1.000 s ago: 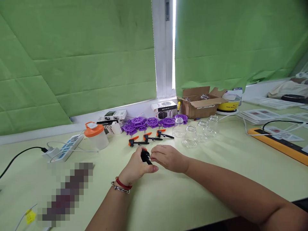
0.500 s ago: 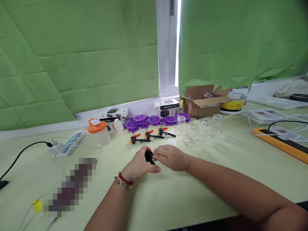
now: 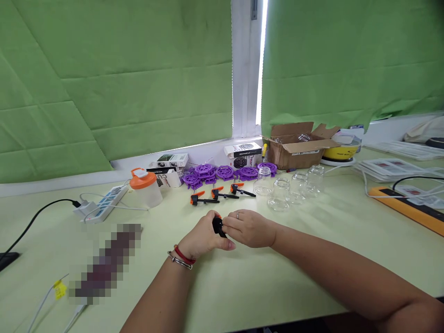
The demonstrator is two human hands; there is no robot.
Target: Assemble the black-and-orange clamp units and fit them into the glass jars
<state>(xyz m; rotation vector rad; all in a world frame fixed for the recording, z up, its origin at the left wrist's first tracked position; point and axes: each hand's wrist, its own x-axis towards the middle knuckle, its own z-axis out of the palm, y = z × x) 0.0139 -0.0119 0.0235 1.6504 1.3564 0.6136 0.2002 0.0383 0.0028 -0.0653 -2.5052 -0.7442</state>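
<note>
My left hand wraps round a black part with a bit of orange at its top, the thumb stretched along its lower side. The fingers of my right hand are pinched together against that part's right side. Whatever lies between those fingertips is hidden. Just beyond my hands lie three similar black-and-orange parts with black handles: a left one, a middle one and a right one. Several clear glass jars stand upside down to their right.
Purple plastic pieces lie in a row by the wall, near small printed boxes and an open cardboard box. At left are an orange-lidded cup and a power strip. An orange-and-black bar lies at right.
The whole view has shifted slightly, so things sit a little further right. Both hands keep nearly the same hold on the black part.
</note>
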